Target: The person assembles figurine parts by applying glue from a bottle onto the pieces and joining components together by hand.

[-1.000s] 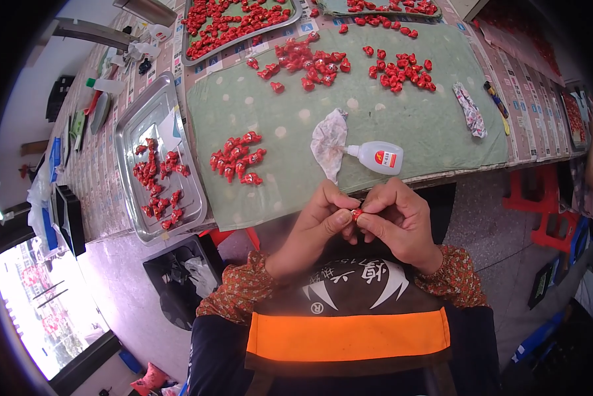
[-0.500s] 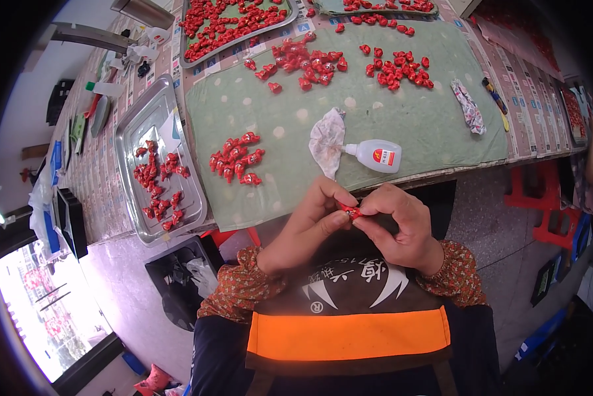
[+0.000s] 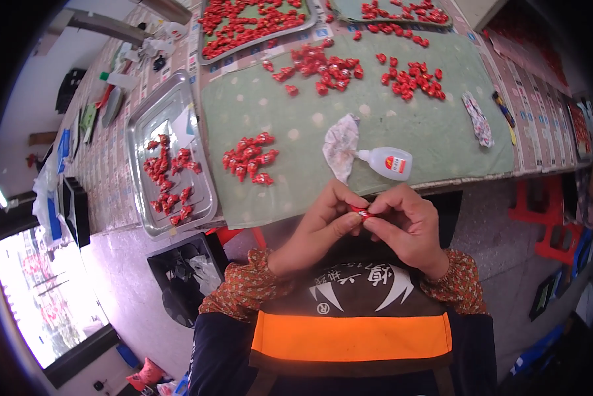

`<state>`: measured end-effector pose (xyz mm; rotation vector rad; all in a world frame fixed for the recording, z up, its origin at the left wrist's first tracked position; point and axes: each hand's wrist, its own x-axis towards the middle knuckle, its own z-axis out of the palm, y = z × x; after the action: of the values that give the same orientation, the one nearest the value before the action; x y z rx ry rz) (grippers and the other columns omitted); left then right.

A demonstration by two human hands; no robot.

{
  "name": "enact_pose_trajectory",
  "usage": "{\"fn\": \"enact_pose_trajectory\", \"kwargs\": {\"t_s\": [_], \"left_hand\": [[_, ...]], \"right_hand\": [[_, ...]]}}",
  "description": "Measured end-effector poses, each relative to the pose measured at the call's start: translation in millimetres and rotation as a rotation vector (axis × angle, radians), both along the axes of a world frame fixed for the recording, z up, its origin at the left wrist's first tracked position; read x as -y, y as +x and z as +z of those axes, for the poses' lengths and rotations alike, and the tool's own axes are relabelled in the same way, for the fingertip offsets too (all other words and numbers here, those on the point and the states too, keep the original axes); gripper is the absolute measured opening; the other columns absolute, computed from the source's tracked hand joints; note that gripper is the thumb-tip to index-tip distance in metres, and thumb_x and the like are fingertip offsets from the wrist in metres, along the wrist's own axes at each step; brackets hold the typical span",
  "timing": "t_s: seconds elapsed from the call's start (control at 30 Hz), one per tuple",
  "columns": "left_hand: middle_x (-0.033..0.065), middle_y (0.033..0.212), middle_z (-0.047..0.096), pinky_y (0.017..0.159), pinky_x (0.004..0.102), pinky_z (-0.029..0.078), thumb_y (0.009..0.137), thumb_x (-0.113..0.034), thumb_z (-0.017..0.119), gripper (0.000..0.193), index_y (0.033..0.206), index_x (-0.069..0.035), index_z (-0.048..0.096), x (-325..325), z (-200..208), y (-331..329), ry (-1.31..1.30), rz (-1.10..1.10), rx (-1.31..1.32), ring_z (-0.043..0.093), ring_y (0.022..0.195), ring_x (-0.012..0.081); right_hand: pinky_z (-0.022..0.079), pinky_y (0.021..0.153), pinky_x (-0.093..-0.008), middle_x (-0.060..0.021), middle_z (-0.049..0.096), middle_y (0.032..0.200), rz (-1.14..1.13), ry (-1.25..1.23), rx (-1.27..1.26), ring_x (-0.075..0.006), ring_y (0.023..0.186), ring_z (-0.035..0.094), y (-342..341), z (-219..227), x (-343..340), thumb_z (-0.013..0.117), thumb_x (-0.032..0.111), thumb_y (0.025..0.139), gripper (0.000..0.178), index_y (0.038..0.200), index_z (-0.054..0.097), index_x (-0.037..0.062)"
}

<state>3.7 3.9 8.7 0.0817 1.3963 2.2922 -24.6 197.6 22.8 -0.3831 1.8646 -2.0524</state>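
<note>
Just off the table's near edge, my left hand (image 3: 329, 220) and my right hand (image 3: 408, 223) face each other, fingertips nearly meeting. Both pinch one small glossy red piece (image 3: 363, 214) with light marks, its ends covered by my fingers; its exact kind cannot be made out. Beyond my hands, a white glue bottle (image 3: 389, 163) lies on its side, nozzle against a crumpled whitish cloth (image 3: 341, 146). A neat group of similar red pieces (image 3: 249, 158) rests to the left on the green dotted cloth (image 3: 296, 191).
A metal tray (image 3: 138, 132) at left holds more red pieces. Further back lie two loose red piles (image 3: 326, 68) and another full tray (image 3: 308, 25). A rolled patterned cloth (image 3: 478, 120) and a yellow-black cutter (image 3: 505, 109) are at right. Below stand a black bin (image 3: 156, 261) and red stools (image 3: 530, 206).
The view has shifted slightly, so the table appears further right. My fingers have turned the red piece a little, and more of its length shows between them.
</note>
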Motion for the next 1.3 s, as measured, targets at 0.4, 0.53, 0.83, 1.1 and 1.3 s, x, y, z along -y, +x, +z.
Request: {"fn": "enact_pose_trajectory", "kwargs": {"t_s": [0.4, 0.53, 0.83, 1.1, 1.3], "left_hand": [[0.0082, 0.101, 0.057, 0.083, 0.0297, 0.047, 0.087, 0.004, 0.061, 0.023, 0.109, -0.002, 0.057, 12.6, 24.5, -11.1, -0.749, 0.086, -0.57, 0.059, 0.093, 0.019], [0.0085, 0.097, 0.059, 0.077, 0.0293, 0.045, 0.086, 0.0, 0.063, 0.017, 0.103, -0.001, 0.061, 30.7, 34.9, -21.9, -0.926, 0.222, -0.61, 0.057, 0.087, 0.0192], [0.0108, 0.097, 0.057, 0.086, 0.0402, 0.04, 0.087, -0.02, 0.063, 0.016, 0.098, -0.008, 0.065, 124.6, 17.0, -73.8, -1.613, 0.531, -0.612, 0.051, 0.096, 0.03], [0.0096, 0.099, 0.057, 0.086, 0.0417, 0.04, 0.085, -0.02, 0.065, 0.019, 0.101, -0.011, 0.065, 113.3, 24.4, -80.1, -1.716, 0.513, -0.665, 0.052, 0.097, 0.0301], [0.0064, 0.101, 0.059, 0.085, 0.0422, 0.041, 0.082, -0.013, 0.064, 0.022, 0.104, -0.014, 0.063, 74.2, 32.3, -112.3, -1.619, 0.379, -0.828, 0.053, 0.098, 0.0294]], "right_hand": [[0.052, 0.048, -0.023, -0.0094, 0.065, 0.077, 0.09, -0.283, 0.584, -0.0127, 0.061, 0.063, -17.2, 11.8, 4.2, 0.061, 0.009, 0.093, 0.012, 0.098, 0.054, 0.0005], [0.051, 0.052, -0.022, -0.0084, 0.064, 0.079, 0.065, -0.245, 0.541, -0.0112, 0.064, 0.062, -19.6, 19.4, 10.6, 0.058, 0.011, 0.095, 0.014, 0.103, 0.053, 0.001], [0.049, 0.055, -0.0193, -0.0045, 0.062, 0.079, 0.036, -0.073, 0.34, -0.0064, 0.066, 0.058, -17.1, 22.7, -1.0, 0.057, 0.011, 0.096, 0.011, 0.102, 0.054, 0.0024], [0.044, 0.054, -0.0183, -0.0037, 0.061, 0.079, -0.089, 0.07, 0.1, -0.0053, 0.065, 0.056, -18.7, 16.3, -14.7, 0.057, 0.008, 0.095, 0.008, 0.101, 0.055, 0.0023], [0.048, 0.062, -0.0313, -0.0103, 0.06, 0.09, -0.244, 0.62, -0.782, -0.0211, 0.074, 0.058, -40.7, 20.6, -13.7, 0.065, 0.0, 0.083, 0.021, 0.103, 0.059, 0.0028]]}}
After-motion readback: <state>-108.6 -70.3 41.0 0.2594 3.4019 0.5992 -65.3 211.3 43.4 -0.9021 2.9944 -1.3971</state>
